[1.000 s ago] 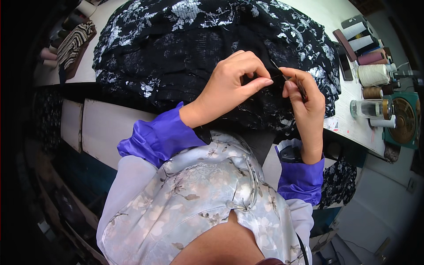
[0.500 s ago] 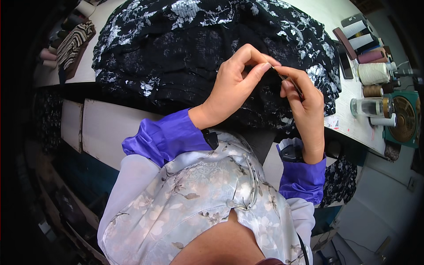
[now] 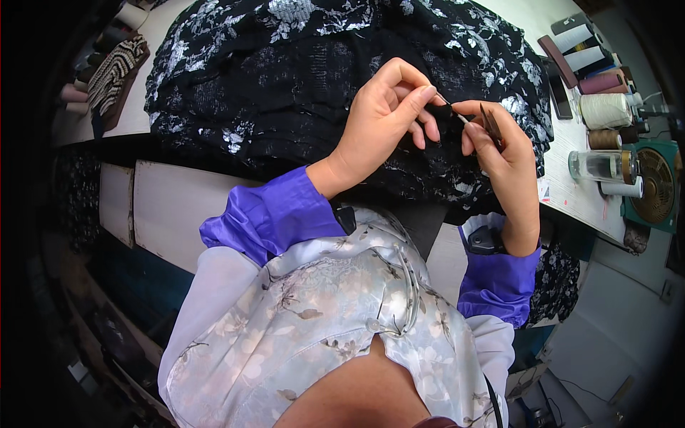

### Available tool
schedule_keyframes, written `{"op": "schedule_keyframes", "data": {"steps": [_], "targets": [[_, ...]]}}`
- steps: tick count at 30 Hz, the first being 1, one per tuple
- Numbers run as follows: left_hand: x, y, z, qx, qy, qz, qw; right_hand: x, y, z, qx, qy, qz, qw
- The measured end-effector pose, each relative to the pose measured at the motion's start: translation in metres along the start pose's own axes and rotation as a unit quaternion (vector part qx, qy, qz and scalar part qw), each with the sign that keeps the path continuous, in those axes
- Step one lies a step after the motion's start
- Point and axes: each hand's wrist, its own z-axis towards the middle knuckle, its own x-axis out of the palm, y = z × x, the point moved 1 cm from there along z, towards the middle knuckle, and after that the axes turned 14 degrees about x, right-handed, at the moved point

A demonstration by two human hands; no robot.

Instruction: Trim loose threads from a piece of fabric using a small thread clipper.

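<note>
Over the black fabric with silvery floral print (image 3: pixel 325 68), both my hands are raised with their fingertips close together. My left hand (image 3: pixel 385 118) pinches the end of something very thin and dark between thumb and forefinger; its other fingers are curled loosely. A slim needle-like tool (image 3: pixel 462 116) with a pale section runs across to my right hand (image 3: pixel 506 153), where thumb and forefinger grip it. Tucked in the same right hand is a dark tool with narrow pointed tips (image 3: pixel 490 123), perhaps snips or tweezers. Whether a thread is there is too fine to see.
Thread cones (image 3: pixel 605 112) crowd the white table's right side, by a dark phone (image 3: pixel 559 93), a glass jar (image 3: pixel 599 166) and a green fan (image 3: pixel 653 185). Striped knit cloth (image 3: pixel 118 71) and more cones lie at the far left.
My right hand has moved slightly right and away from the left, so the thin tool and dark pointed tips show more. My left fingers have spread a little below the pinch.
</note>
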Motion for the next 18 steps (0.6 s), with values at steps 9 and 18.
{"op": "schedule_keyframes", "data": {"steps": [9, 18], "targets": [[-0.01, 0.004, 0.009, -0.059, 0.02, -0.039, 0.997, -0.002, 0.001, 0.001, -0.032, 0.014, -0.024, 0.999], [-0.012, 0.004, 0.006, -0.042, 0.036, 0.005, 0.998, -0.004, -0.005, -0.003, 0.01, 0.01, 0.024, 1.0]]}}
